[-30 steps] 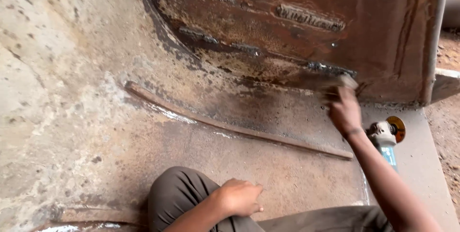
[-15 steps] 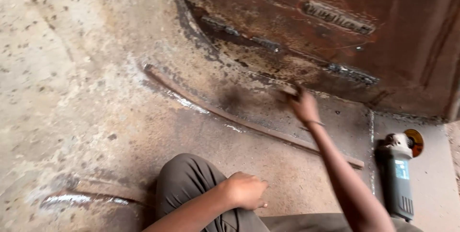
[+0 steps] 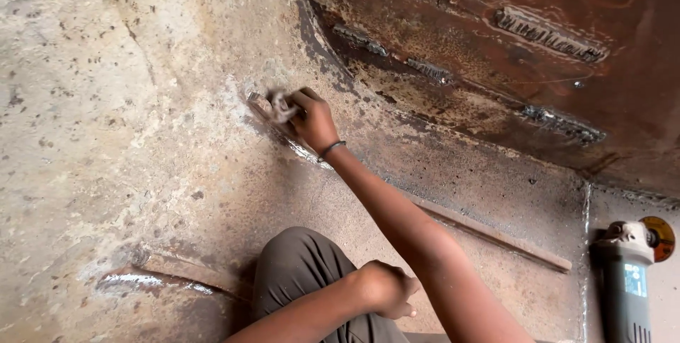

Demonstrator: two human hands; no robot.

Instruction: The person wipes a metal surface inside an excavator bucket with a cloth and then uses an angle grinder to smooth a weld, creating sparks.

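A small greyish tool (image 3: 273, 104), blurred and probably a wire brush, is lying against the upper end of a thin welded metal strip (image 3: 496, 233) left of the frame's centre. The right hand (image 3: 314, 120) is gripping it with fingers closed, arm stretching up across the frame, seemingly to press it onto the seam. The left hand (image 3: 386, 288) is resting on a knee (image 3: 297, 265) at bottom centre, fingers curled, holding nothing. An angle grinder (image 3: 627, 279) is lying at lower right; the rusty welded plate (image 3: 510, 53) is filling the upper right.
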